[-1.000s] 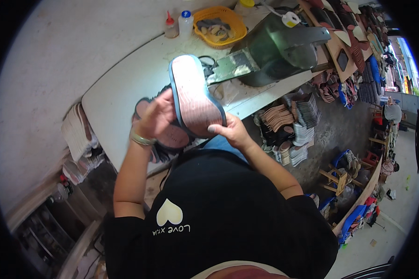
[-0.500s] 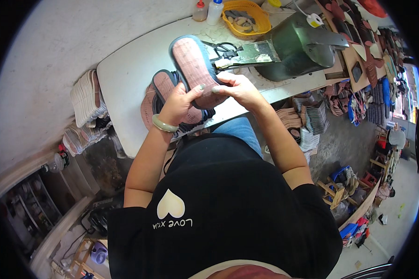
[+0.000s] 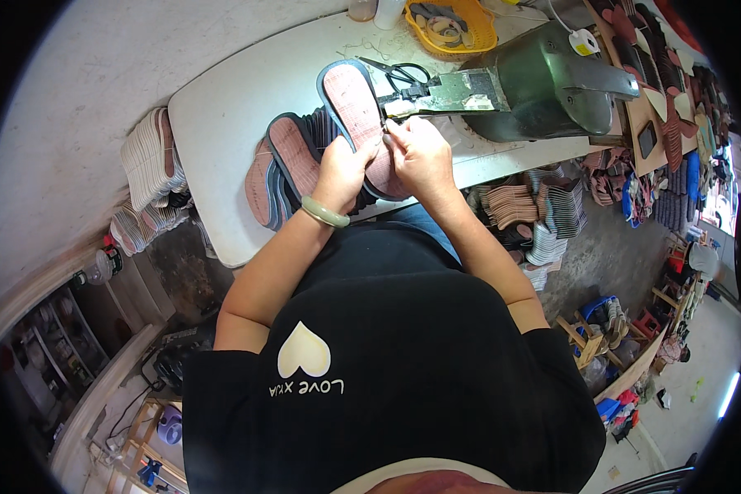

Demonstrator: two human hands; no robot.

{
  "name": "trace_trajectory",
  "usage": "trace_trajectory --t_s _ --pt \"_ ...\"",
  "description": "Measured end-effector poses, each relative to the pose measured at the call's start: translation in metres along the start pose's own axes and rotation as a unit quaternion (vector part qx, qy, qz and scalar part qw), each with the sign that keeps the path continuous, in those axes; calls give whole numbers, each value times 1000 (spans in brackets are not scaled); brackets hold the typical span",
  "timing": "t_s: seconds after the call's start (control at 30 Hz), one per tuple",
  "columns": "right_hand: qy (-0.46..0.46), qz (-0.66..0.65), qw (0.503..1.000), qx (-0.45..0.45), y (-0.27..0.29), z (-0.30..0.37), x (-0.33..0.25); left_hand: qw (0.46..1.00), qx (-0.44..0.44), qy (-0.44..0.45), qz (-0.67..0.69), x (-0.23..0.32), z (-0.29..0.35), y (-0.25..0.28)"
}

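My left hand (image 3: 342, 173), with a pale bangle at the wrist, is closed around a slipper sole (image 3: 352, 103) that has a pinkish face and a dark edging. Its thumb lies across the face, and the toe end points away from me. On the sole's right edge my right hand (image 3: 424, 158) pinches with thumb and forefinger, the other fingers curled in. Whether a thread is also in that pinch is too small to tell. Beside my left hand, a row of similar soles (image 3: 292, 156) leans together on the white table (image 3: 214, 140).
A dark green sewing machine (image 3: 543, 82) stands on the right, its arm reaching toward the sole. Black scissors (image 3: 407, 78) lie by that arm. Behind is a yellow basket (image 3: 445, 49) of small pieces. Bundled soles (image 3: 148, 152) sit left of the table; more stacks (image 3: 506, 206) stand below its right side.
The sole and both hands have shifted slightly right in view. My right hand has curled from a looser hold into a tight pinch at the sole's edge.
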State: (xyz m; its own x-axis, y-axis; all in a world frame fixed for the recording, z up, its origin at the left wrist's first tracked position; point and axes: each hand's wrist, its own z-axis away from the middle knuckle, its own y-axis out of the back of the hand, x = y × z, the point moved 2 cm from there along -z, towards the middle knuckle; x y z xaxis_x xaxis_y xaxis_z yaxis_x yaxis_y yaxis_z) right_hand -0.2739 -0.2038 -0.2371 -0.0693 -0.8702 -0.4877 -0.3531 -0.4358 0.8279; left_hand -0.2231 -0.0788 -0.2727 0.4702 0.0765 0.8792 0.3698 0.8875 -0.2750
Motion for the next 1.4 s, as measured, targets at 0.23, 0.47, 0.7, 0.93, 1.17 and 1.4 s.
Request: trace_trajectory --t_s 0.23,0.47,0.7,0.93,1.17,1.4 --pt "0 -133 991 1 -7 16 14 977 -34 94 190 2 -8 -5" --pt "11 -167 983 78 -19 -6 46 873 97 -319 -356 0 -56 -7" --pt "-268 -601 751 62 -41 29 85 919 14 -265 -291 -2 -94 -15" --pt "-321 -682 627 -197 -68 49 69 979 19 -89 -183 2 -109 -4" --pt "-346 -682 635 -105 -68 32 48 808 67 -345 -474 19 -136 8" --pt "-384 -651 654 -41 -60 10 41 746 -440 -134 -481 60 -166 -9"
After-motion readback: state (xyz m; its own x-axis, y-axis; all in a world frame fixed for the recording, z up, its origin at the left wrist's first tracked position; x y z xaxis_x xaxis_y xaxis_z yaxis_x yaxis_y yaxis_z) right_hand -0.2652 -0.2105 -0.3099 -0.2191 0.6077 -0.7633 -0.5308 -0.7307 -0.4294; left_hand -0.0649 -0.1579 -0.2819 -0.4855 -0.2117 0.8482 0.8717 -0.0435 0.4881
